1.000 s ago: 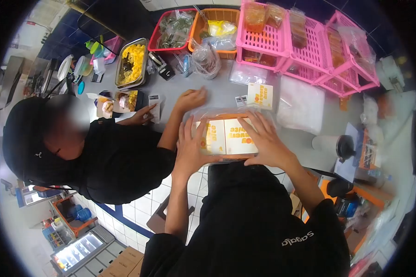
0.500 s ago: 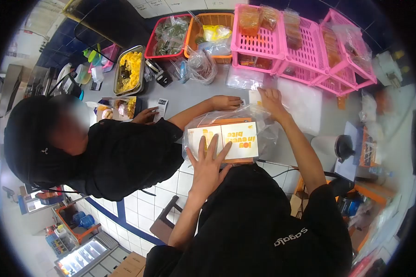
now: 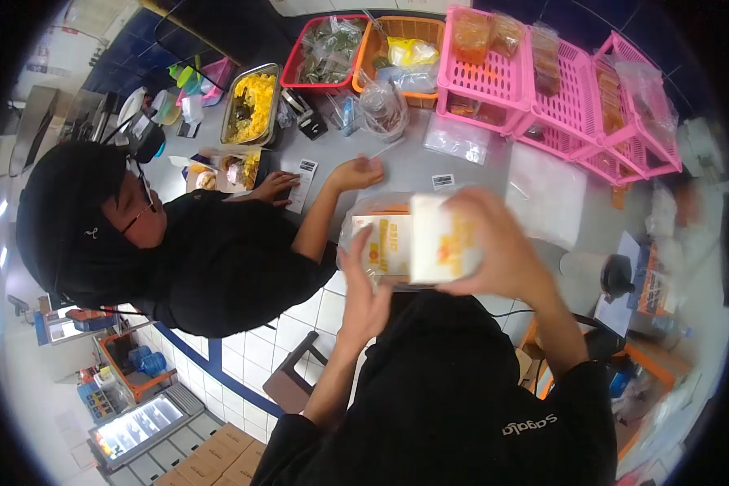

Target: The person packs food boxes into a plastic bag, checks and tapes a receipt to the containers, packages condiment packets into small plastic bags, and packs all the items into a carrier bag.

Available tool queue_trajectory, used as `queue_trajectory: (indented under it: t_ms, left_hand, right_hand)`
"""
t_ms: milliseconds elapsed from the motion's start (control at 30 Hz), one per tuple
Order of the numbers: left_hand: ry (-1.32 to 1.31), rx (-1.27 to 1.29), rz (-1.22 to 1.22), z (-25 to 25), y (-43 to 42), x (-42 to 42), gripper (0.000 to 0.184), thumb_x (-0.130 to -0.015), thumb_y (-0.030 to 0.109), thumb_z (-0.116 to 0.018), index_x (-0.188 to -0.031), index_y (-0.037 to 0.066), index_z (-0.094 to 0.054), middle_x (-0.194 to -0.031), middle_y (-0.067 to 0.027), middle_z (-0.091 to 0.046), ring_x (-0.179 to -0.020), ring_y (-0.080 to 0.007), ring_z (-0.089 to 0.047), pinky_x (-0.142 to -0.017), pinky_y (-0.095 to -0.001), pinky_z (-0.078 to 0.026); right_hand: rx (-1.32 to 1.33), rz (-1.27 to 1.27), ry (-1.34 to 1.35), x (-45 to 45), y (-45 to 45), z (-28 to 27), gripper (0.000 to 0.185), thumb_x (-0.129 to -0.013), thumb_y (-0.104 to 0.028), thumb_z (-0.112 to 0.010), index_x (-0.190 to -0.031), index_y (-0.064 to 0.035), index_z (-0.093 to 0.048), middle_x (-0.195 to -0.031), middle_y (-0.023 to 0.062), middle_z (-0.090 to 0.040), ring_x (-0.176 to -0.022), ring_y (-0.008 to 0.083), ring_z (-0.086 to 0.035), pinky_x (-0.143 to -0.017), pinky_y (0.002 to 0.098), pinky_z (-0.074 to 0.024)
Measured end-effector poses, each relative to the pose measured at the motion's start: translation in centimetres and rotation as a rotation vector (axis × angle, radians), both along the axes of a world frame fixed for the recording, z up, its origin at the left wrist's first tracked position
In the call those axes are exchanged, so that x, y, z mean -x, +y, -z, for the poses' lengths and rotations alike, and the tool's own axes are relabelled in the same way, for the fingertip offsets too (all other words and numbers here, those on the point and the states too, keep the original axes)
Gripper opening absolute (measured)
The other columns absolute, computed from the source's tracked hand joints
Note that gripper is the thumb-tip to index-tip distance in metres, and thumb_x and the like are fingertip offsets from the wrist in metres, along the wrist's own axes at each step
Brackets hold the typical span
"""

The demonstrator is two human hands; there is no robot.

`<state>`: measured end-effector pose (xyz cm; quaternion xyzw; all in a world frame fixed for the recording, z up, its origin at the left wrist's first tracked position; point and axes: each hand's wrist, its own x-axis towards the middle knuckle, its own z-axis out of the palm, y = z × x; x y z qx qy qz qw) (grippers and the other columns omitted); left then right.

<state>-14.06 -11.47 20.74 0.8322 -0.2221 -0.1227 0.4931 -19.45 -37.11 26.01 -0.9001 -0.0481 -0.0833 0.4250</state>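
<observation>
With the fingers of the right hand [image 3: 506, 259], gripping a white box with yellow print [image 3: 441, 247], blurred, at the frame's centre; with those of the left hand [image 3: 364, 306], spread open at a yellow-printed carton [image 3: 394, 233] just left of centre, in a clear plastic bag [image 3: 366, 205]; touching it or not, cannot tell; upper left, a co-worker's hand [image 3: 274, 189] beside a printed paper slip [image 3: 303, 182]; upper right, pink plastic baskets [image 3: 573, 81].

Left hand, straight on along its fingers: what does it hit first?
Probably the white box with yellow print lying in the clear plastic bag, right ahead of the left hand; contact and depth are hard to tell here.
</observation>
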Motion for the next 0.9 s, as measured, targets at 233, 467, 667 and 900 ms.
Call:
queue_trajectory:
  t_ms: [233,467,667,900]
  left_hand:
    - [-0.354,-0.331,0.278,0.1,-0.1,-0.4,0.050,-0.089,0.019,-0.071,-0.136,0.007,-0.059,-0.151,-0.0157,-0.048,-0.144,-0.0386,-0.037,-0.120,-0.0583,-0.021]
    - [-0.350,-0.265,0.221,-0.8,0.1,0.8,0.048,-0.088,0.023,-0.076,-0.133,0.013,-0.063,-0.150,-0.0135,-0.050,-0.143,-0.0388,-0.040,-0.120,-0.0580,-0.023]
    - [-0.353,-0.355,0.255,-0.8,0.0,1.4,0.050,-0.086,0.028,-0.080,-0.133,0.019,-0.065,-0.150,-0.0088,-0.051,-0.143,-0.0372,-0.039,-0.120,-0.0598,-0.022]
    - [-0.347,-0.348,0.238,-0.9,-0.2,0.6,0.046,-0.086,0.032,-0.079,-0.128,0.018,-0.067,-0.147,-0.0055,-0.053,-0.141,-0.0368,-0.041,-0.119,-0.0623,-0.023]
  right_hand:
    - [0.010,-0.088,0.011,-1.3,3.1,3.6,0.068,-0.069,-0.031,-0.090,-0.125,-0.0075,-0.061,-0.135,0.0173,-0.054,-0.132,0.0368,-0.047,-0.110,0.0516,-0.0369]
    - [0.075,0.202,0.617,-12.8,-11.5,22.0,0.034,-0.084,-0.032,-0.078,-0.093,0.0003,-0.074,-0.090,0.0168,-0.074,-0.084,0.0279,-0.072,-0.079,0.0409,-0.0563]
    - [0.397,0.240,0.648,-13.3,-7.4,27.8,0.039,-0.069,-0.033,-0.089,-0.087,-0.0011,-0.076,-0.087,0.0205,-0.072,-0.085,0.0341,-0.073,-0.076,0.0451,-0.0556]
    - [0.112,0.262,0.332,-15.3,-9.1,23.8,0.036,-0.073,-0.023,-0.087,-0.100,-0.0033,-0.073,-0.089,0.0120,-0.071,-0.079,0.0257,-0.066,-0.072,0.0404,-0.0513]
